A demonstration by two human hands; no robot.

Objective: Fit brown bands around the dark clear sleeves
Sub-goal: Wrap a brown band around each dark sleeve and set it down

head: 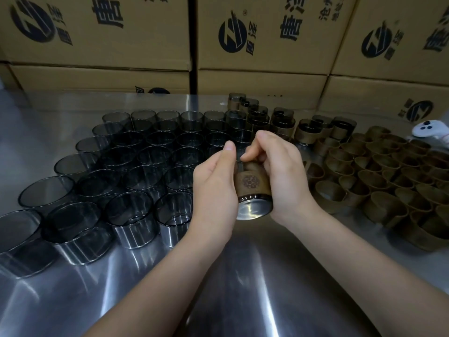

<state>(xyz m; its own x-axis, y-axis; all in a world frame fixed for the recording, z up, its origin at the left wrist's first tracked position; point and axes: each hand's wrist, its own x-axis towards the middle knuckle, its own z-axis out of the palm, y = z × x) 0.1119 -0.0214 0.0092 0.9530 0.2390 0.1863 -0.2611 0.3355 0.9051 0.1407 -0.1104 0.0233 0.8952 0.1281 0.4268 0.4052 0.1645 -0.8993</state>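
L hand [215, 188], R hand [284, 178] grip banded sleeve [252, 184], bare sleeves [136, 166] L

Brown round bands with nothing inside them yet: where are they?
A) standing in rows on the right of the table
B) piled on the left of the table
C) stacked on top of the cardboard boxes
A: the empty brown round bands stand in rows on the right of the shiny metal table; the dark clear sleeves fill its left, and the left hand and right hand hold one banded sleeve.
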